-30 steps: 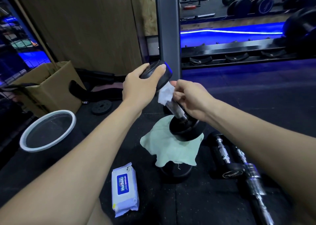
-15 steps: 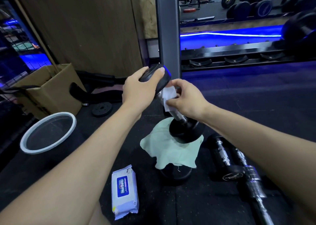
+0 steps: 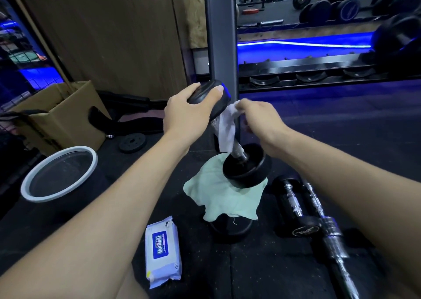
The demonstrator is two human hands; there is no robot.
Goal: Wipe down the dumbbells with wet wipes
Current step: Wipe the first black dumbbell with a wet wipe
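Both hands are busy on one dumbbell (image 3: 237, 148), tilted, w/ its lower head resting on a pale green cloth (image 3: 218, 198) on the gym floor (image 3: 262, 264). Left hand (image 3: 189, 114) is curled over the upper head, steadying it. Right hand (image 3: 262, 121) pinches a white wet wipe (image 3: 226, 128), which drapes down along the chrome handle just under that upper head.

Risks, as I judge them: the weight stands on one rounded head atop loose cloth — if the left hand eases off, it could roll or tip toward the dumbbells lying just to the right. A damp handle could also get slick. The wipe hangs loose rather than wrapped, so a stroke may skip the far side of the handle, or the wipe may bunch and slip from the pinch.

Count: 1 dumbbell in hand; 1 more under the cloth, mostly hidden; approx 2 lying at right (image 3: 303, 210) — hard to separate, and a chrome bar runs off toward the bottom edge. 1 wipe in use, 1 wipes pack (image 3: 163, 251) near the left forearm, 1 cloth, 1 white-rimmed bin (image 3: 29, 182), 1 cardboard box (image 3: 66, 121), 1 small loose plate (image 3: 132, 141).
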